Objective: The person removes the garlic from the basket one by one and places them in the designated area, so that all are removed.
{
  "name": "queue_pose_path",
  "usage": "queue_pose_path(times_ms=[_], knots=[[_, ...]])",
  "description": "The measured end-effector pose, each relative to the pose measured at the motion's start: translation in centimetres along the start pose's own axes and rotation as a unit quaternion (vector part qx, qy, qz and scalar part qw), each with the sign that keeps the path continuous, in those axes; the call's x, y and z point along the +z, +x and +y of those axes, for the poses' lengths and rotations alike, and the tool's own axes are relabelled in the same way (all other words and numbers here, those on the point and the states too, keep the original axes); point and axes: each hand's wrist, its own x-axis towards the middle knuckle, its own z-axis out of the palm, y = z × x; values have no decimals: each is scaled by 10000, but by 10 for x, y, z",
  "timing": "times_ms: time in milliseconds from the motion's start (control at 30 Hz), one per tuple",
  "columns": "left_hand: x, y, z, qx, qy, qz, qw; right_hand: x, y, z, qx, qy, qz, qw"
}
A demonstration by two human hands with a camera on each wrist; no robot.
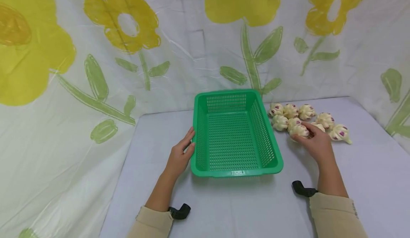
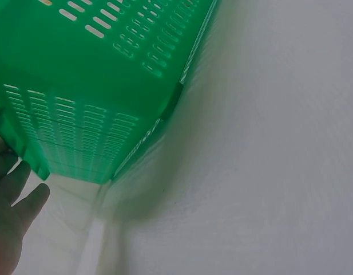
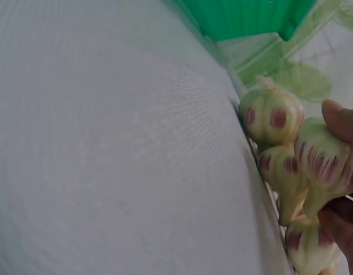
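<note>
A green plastic basket with slotted sides stands on the table, and nothing lies inside it. At its left rim is my left hand, fingers fairly straight and the fingertips against the side. The left wrist view shows that hand beside the basket wall, thumb apart from the fingers. To the right of the basket, my right hand pinches a garlic bulb between thumb and fingers. Purple streaks mark this pale bulb in the right wrist view. Several other garlic bulbs lie close around it.
The table has a white cover. Behind it hangs a white cloth printed with yellow flowers. A garlic bulb lies at the right end of the group. Each wrist wears a black camera mount.
</note>
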Motion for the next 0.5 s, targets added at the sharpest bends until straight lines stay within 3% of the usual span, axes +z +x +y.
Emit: queue_pose_path(times_ms=[300,500], knots=[[0,-1,0,49,-61,16,10000,2,0,1,-219,-290,-24,9993],[0,0,1,-84,-76,-18,9999,3,-2,1,-407,-393,35,9984]])
